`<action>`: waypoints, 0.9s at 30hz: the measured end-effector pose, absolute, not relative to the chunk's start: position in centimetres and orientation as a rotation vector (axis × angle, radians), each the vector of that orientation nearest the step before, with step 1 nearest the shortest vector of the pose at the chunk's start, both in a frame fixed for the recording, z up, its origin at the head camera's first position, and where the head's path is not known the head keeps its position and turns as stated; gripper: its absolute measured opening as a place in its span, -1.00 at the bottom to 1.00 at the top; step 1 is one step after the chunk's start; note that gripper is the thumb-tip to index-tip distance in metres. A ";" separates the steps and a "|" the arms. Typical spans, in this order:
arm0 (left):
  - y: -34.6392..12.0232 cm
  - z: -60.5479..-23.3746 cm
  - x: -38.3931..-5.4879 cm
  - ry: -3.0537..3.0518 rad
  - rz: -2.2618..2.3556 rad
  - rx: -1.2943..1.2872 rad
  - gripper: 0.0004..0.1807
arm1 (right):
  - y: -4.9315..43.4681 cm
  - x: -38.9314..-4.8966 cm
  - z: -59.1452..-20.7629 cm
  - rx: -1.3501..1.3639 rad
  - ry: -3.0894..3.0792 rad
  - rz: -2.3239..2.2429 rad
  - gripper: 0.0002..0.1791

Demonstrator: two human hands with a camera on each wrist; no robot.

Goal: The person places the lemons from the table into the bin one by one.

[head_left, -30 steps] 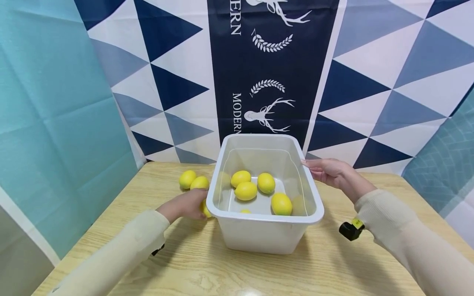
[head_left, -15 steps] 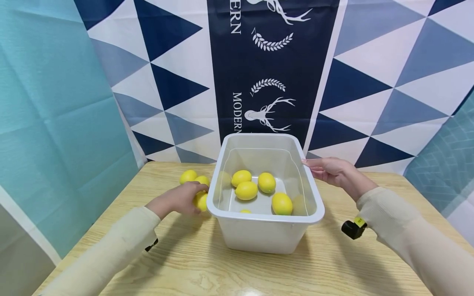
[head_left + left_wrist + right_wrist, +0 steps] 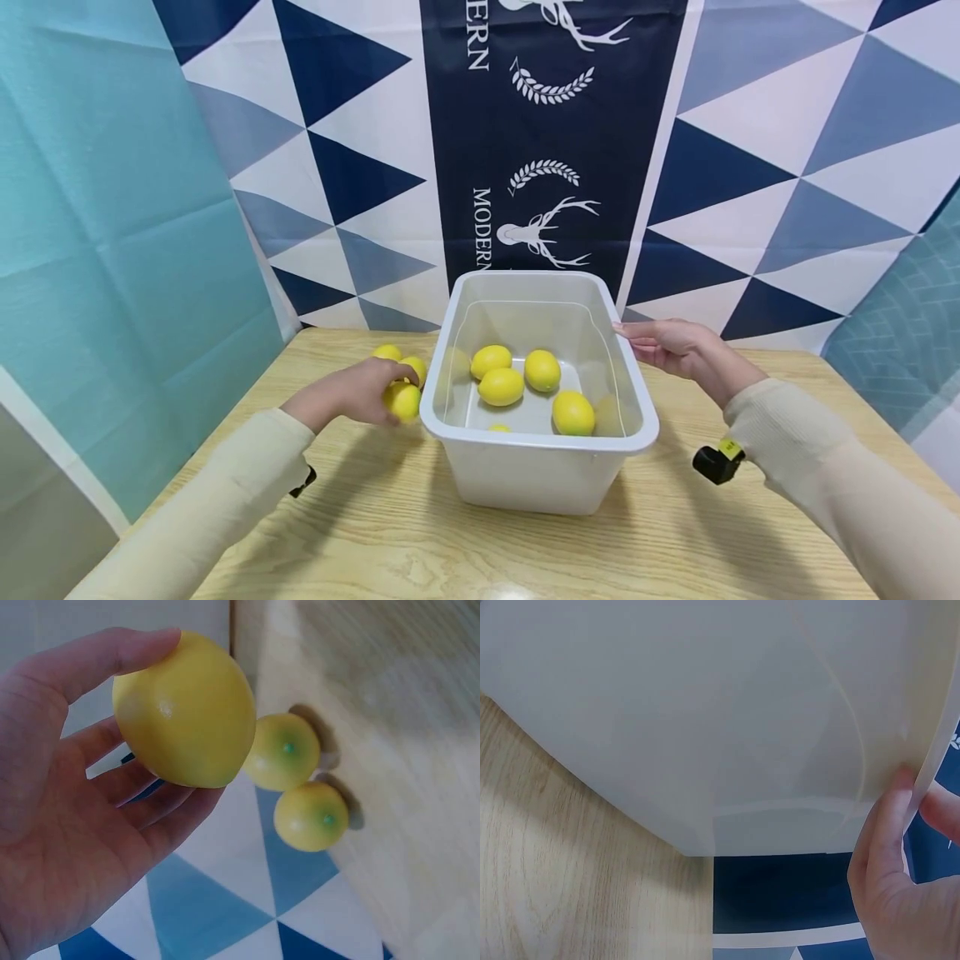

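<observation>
My left hand (image 3: 356, 392) grips a yellow lemon (image 3: 402, 402) just left of a white plastic bin (image 3: 532, 471). In the left wrist view, the thumb lies over the top of this lemon and the fingers curl behind it. Two more lemons, one (image 3: 283, 751) touching the other (image 3: 311, 816), lie on the table beyond that hand. Several lemons (image 3: 501, 387) rest on the bin's floor, one mostly hidden by the near wall. At the bin's right side, my right hand (image 3: 682, 348) pinches the rim, with fingers (image 3: 885, 840) against the outer wall.
The wooden table (image 3: 375, 533) carries the bin near its back edge. Behind stands a patterned blue and white cloth (image 3: 360, 167), with a teal cloth (image 3: 135, 250) on the left. A black wrist camera (image 3: 717, 464) hangs under the right sleeve.
The left hand has drawn a lemon out from beside the bin, moving left and slightly up, and now holds it. The right hand stays on the rim; the bin has not visibly moved.
</observation>
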State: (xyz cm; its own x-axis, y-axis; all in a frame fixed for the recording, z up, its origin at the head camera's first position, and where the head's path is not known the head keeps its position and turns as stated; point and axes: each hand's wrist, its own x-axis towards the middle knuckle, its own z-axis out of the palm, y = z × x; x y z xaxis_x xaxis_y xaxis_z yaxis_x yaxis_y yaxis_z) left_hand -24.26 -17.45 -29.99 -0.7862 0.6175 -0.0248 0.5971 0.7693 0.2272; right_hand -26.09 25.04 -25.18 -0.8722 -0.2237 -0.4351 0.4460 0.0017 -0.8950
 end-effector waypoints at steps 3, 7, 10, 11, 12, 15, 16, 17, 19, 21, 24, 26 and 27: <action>-17.6 -29.3 -24.1 2.855 0.284 0.954 -0.43 | 25.0 -26.2 -25.2 0.224 1.816 -1.920 -0.87; -17.5 -28.4 -23.9 2.847 0.260 0.944 -0.44 | 25.0 -26.2 -25.2 0.237 1.801 -1.926 -0.89; -17.4 -27.7 -23.8 2.840 0.255 0.954 -0.46 | 25.1 -26.2 -25.2 0.236 1.798 -1.924 -0.91; -17.4 -27.4 -23.7 2.839 0.255 0.955 -0.46 | 25.2 -26.3 -25.2 0.234 1.800 -1.923 -0.91; -17.4 -27.2 -23.6 2.840 0.253 0.951 -0.46 | 25.2 -26.3 -25.2 0.231 1.803 -1.921 -0.91; -17.3 -26.4 -23.5 2.851 0.244 0.953 -0.47 | 25.2 -26.3 -25.2 0.230 1.812 -1.910 -0.89; -17.3 -26.1 -23.4 2.857 0.242 0.957 -0.47 | 25.2 -26.4 -25.2 0.228 1.810 -1.910 -0.89; -17.3 -25.8 -23.4 2.864 0.237 0.957 -0.47 | 25.3 -26.4 -25.2 0.230 1.810 -1.910 -0.88; -17.3 -25.4 -23.4 2.877 0.232 0.962 -0.47 | 25.2 -26.4 -25.2 0.230 1.814 -1.905 -0.87; -17.2 -25.0 -23.4 2.885 0.231 0.969 -0.47 | 25.3 -26.4 -25.3 0.234 1.818 -1.905 -0.87; -17.1 -24.4 -23.5 2.891 0.225 0.985 -0.48 | 25.2 -26.4 -25.3 0.249 1.829 -1.903 -0.88; -17.0 -24.1 -23.5 2.888 0.218 1.003 -0.48 | 25.3 -26.3 -25.3 0.260 1.826 -1.911 -0.91; -17.0 -24.0 -23.6 2.886 0.214 1.011 -0.48 | 25.3 -26.3 -25.3 0.264 1.823 -1.914 -0.92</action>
State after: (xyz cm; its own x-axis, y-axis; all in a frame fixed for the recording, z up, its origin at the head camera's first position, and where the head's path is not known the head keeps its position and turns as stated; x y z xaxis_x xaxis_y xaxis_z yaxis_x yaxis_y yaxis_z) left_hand -23.57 -16.99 -23.97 -0.7798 0.6255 -0.0260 0.6148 0.7730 0.1562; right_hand -26.31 25.26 -25.31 -0.8658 -0.2074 -0.4554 0.4650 0.0032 -0.8853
